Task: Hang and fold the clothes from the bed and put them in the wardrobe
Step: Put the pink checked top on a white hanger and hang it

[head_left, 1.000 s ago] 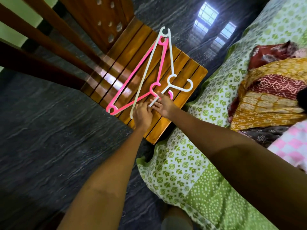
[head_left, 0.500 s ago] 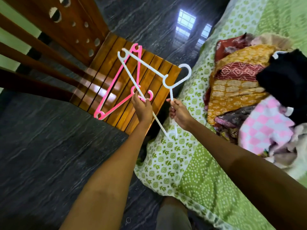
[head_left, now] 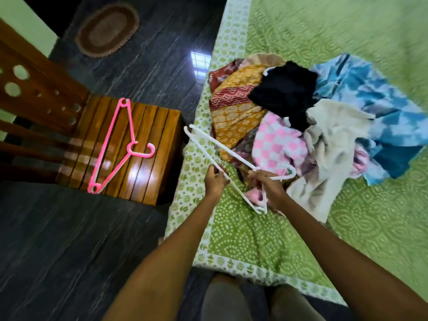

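1. Far left I see a wooden chair (head_left: pixel 148 144) with a pink hanger (head_left: pixel 108 149) lying flat on its slatted seat.
2. My left hand (head_left: pixel 214 181) grips one bar of the white hanger (head_left: pixel 231 154), held above the near edge of the bed (head_left: pixel 243 239).
3. My right hand (head_left: pixel 269 186) grasps the same hanger at its neck, by the hook.
4. Right of both hands, the clothes pile (head_left: pixel 312 126) sits heaped on the green bedspread.
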Tool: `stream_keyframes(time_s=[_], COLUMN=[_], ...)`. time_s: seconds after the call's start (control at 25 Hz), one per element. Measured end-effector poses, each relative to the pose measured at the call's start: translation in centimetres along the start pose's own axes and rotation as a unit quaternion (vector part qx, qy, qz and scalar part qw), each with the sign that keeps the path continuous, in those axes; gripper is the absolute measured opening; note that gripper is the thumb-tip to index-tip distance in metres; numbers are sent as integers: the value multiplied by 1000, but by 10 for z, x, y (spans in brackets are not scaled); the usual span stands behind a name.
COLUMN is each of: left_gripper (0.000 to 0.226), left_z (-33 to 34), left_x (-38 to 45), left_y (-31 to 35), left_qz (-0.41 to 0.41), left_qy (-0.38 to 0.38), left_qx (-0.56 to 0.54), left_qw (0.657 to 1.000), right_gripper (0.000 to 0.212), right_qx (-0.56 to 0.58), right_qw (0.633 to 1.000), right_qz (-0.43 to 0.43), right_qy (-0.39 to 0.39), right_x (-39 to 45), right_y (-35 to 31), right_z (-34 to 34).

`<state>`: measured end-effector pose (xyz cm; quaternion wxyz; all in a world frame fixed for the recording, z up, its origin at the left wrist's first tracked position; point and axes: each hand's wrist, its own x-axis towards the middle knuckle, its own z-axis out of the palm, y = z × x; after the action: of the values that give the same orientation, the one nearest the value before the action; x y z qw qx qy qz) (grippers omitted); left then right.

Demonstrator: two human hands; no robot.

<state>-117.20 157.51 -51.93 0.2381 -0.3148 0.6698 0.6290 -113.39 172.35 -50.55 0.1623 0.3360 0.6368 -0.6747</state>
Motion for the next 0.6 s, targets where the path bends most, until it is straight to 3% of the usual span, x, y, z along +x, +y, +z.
stream_keyframes(time_s=[0.16,0.28,0.36,0.44,0.48,0.6], left_gripper=[6,18,23,25,25,21], left_z=[71,118,141,167,179,214], left_x=[-51,-61,-54,-41,-33,-9], left_y=[-21,-25,-21,-15,-14,-15], left_qz=[11,38,93,170,207,284], left_qy=[-22,-57,-50,-67,-81,-93], left_qx=[65,143,268,395,470,687], left_qw=[998,987,958,900,854,662], right_gripper=[29,43,42,52,58,52], right_qx=[-5,15,34,47,45,46], right_qw=[1000,996,986,979,978,977], right_qz=[-27,0,12,35,47,42], right_qy=[-7,91,160,195,200,203], right_x=[-37,-46,-47,-44,-42,-37], right_y=[-12,-8,-2,8,12,20], right_z=[-90,-152,-187,-220,-233,-254])
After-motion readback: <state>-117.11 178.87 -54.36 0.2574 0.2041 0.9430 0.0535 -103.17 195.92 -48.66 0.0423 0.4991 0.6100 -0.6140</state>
